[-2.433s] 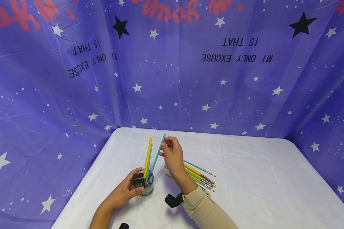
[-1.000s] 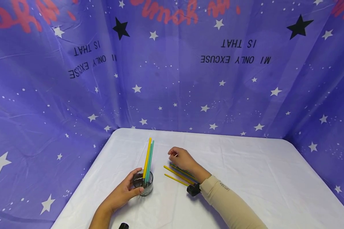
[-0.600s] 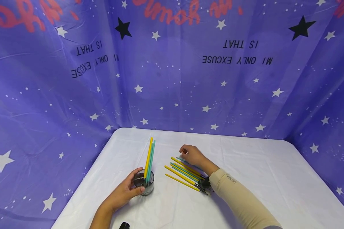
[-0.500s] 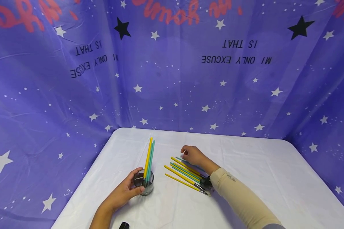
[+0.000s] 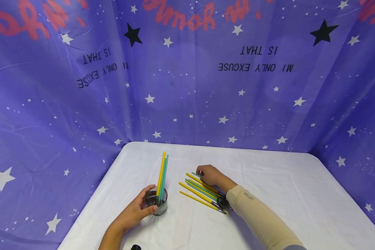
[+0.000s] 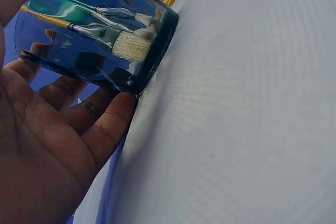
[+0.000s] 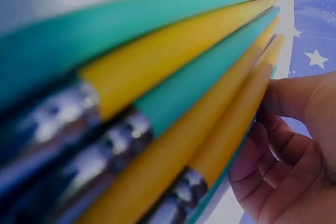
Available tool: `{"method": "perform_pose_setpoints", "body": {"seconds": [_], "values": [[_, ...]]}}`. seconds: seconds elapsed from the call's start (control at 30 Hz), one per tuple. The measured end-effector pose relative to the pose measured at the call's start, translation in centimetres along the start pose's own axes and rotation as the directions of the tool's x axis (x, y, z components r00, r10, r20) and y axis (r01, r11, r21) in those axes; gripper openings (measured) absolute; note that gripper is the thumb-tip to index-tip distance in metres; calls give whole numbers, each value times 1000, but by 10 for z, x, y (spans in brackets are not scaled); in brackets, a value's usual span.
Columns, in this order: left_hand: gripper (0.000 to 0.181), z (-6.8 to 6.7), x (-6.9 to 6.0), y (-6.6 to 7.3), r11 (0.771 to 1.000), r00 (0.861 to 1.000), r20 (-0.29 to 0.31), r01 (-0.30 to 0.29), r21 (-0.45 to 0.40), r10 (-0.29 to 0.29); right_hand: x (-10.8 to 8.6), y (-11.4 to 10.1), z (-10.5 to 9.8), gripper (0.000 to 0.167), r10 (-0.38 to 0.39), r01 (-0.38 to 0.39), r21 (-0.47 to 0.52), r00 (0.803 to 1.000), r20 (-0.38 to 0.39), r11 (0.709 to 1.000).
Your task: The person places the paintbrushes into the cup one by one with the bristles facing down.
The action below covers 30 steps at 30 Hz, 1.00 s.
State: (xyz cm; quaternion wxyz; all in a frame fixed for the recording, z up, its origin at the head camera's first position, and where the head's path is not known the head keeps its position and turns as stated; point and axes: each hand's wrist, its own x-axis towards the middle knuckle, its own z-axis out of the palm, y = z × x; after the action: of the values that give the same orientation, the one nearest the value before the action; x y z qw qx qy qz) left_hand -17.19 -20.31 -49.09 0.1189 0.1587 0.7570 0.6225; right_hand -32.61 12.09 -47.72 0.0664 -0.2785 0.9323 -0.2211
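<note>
1. Grips a smooth, round, transparent glass tumbler (image 5: 163,208) in the left hand (image 5: 133,211), with bent fingers on one side of the wall and the thumb on the other.
2. Holds it upright, with the thick glass base down on the white tablecloth (image 5: 268,191), a soft fabric with faint creases.
3. Contains, inside that tumbler, a thick yellow-handled paintbrush (image 5: 161,172) and at least two slimmer teal-handled paintbrushes (image 5: 164,177), all bristles down and leaning slightly, with long handles well above the rim.
4. Shows through the glass, in the left wrist view, shiny metal ferrules and a broad, flat tuft of coarse cream bristles (image 6: 132,47).
5. Bends the fingers of the right hand (image 5: 210,175) inward over a thin teal brush handle (image 5: 195,173) at the far side of the loose brushes; cannot tell whether pinching it or just beside it.
6. Spreads out below that hand as a loose fan of yellow and teal paintbrushes (image 5: 193,189), with slender, glossy, tapered handles towards the tumbler and crimped silvery ferrules at the opposite end.
7. Covers the right forearm with a close-fitting beige sleeve (image 5: 259,215).
8. Rises behind the table as a glossy purple backdrop (image 5: 206,104), gently rippled and printed with stars.
</note>
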Motion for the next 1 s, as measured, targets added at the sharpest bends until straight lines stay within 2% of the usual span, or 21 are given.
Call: {"method": "perform_pose_setpoints", "body": {"seconds": [0.17, 0.33, 0.53, 0.63, 0.77, 0.87, 1.0], "values": [[75, 0, 0, -2, 1000, 1000, 0, -8, 7, 8, 1, -2, -5, 21, 27, -28, 24, 1000, 11, 999], [75, 0, 0, -2, 1000, 1000, 4, -14, 8, 14, 2, -7, -15, 19, 42, -40, 89, 999, -19, 995], [75, -1, 0, -2, 1000, 1000, 2, -18, 8, 18, 3, -23, -30, 15, 17, 0, 178, 996, -91, 984], [75, -1, 0, -1, 1000, 1000, -3, -22, 10, 22, 3, -30, -36, 14, -2, 26, 191, 992, -122, 981], [74, -1, 1, -1, 999, 999, 13, -39, 7, 39, -2, -39, -42, 16, 20, 27, 288, 987, -160, 957], [73, 0, 1, -2, 999, 999, 23, -48, 5, 48, -6, -46, -47, 16, 52, 22, 379, 981, -185, 925], [72, 0, 0, -1, 999, 999, 7, -40, 4, 40, -7, -57, -51, 16, 47, 63, 454, 973, -227, 889]]}}
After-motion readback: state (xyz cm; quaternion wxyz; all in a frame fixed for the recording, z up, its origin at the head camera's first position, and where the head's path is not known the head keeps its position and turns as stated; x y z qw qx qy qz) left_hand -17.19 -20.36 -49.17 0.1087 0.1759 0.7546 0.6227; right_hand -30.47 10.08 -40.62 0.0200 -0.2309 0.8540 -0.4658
